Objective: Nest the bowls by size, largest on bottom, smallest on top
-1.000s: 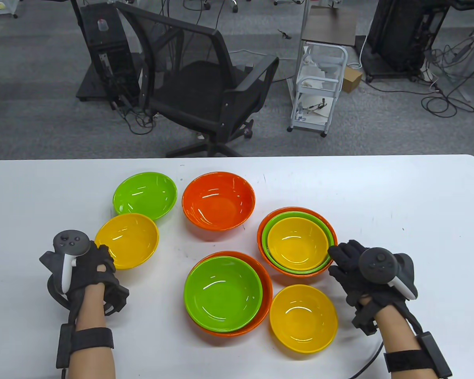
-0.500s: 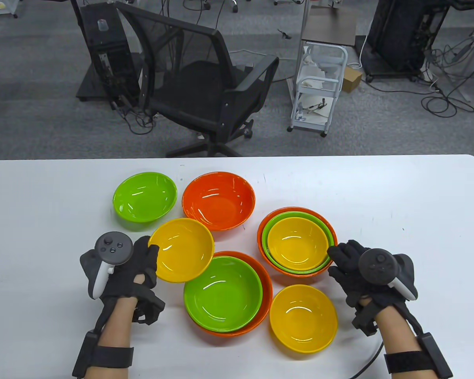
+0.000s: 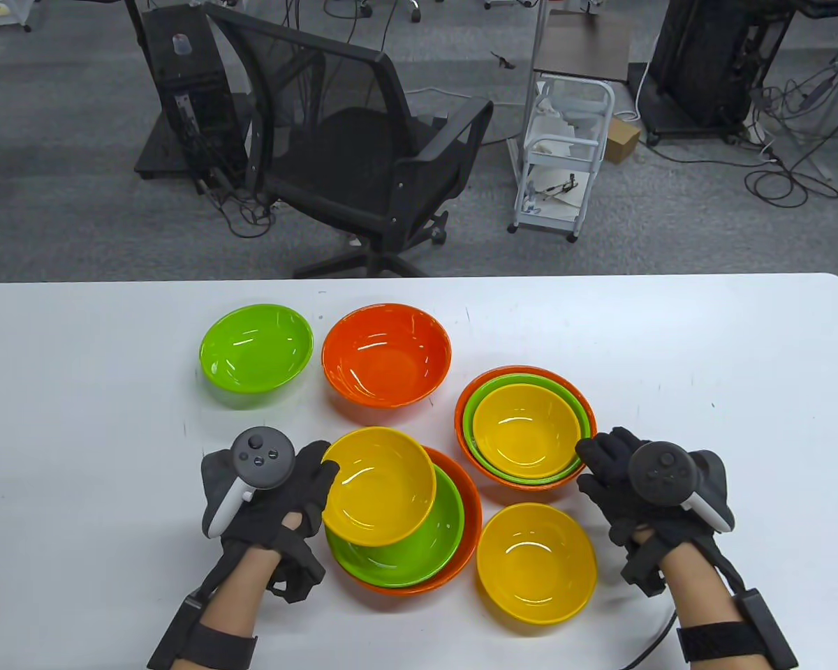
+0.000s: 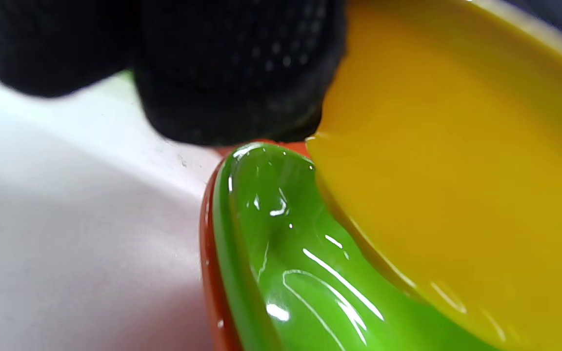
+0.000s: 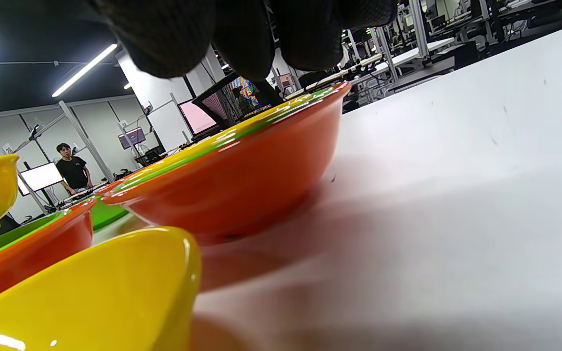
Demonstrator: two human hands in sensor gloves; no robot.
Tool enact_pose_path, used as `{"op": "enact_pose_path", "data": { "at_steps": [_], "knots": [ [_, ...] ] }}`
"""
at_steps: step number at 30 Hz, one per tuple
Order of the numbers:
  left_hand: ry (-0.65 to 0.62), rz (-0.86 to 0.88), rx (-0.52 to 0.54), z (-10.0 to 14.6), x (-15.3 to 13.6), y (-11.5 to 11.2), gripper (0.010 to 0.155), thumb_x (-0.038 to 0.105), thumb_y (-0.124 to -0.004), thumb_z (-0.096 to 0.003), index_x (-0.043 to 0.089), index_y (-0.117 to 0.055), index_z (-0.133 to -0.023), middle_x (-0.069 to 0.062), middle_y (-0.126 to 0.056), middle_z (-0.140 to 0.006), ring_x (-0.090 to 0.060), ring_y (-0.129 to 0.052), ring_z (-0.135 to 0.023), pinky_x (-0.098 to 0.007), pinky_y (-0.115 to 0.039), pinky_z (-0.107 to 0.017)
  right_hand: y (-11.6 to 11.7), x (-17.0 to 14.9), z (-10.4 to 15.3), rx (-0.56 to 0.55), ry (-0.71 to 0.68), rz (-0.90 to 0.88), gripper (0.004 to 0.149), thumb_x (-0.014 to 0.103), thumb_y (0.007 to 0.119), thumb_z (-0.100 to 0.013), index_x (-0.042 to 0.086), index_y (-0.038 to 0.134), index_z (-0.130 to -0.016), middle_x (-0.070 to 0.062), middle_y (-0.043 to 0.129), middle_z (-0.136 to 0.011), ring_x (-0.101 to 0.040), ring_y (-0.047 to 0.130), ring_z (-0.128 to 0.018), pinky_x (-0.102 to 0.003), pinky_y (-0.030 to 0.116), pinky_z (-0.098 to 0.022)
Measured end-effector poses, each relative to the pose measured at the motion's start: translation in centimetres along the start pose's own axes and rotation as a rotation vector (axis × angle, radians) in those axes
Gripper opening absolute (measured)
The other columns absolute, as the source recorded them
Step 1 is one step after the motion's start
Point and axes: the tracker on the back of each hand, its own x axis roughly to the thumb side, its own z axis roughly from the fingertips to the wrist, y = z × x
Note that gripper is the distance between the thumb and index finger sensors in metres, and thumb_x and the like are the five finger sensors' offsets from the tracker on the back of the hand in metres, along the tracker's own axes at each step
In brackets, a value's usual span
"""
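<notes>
Table [image 3: 77, 363] — yellow bowl [image 3: 377, 488] in left hand [image 3: 279, 488]

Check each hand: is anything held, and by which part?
The left hand holds a yellow bowl by its left rim, tilted over the green bowl nested in an orange bowl. The right hand holds nothing; it rests beside the finished stack.

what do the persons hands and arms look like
Both hands, left and right, wear black knit sensor gloves. A grey-and-white tracker like a VR controller sits on the back of each. Forearms are bare, with black straps and thin black cables.
</notes>
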Motion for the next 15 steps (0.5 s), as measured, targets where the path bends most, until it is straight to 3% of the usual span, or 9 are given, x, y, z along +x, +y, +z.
{"op": "enact_pose_path", "data": {
  "at_steps": [15],
  "knots": [
    [-0.009, -0.122, -0.024, -0.3, 1.0, -1.4, 0.056, 0.043, -0.071, -0.0533, 0.017, -0.069, -0.102, -0.005, -0.101, -0.047, -0.011, -0.102, -0.017, -0.032, -0.093, -0.017, 0.0, 0.1, 0.0, 0.005, 0.004, 0.003, 0.059, 0.034, 0.074, -0.051, 0.008, 0.066, -0.103, -0.024, 0.06, -0.107, -0.053, 0.039, -0.101, -0.07, 0.031, -0.069]
  ]
}}
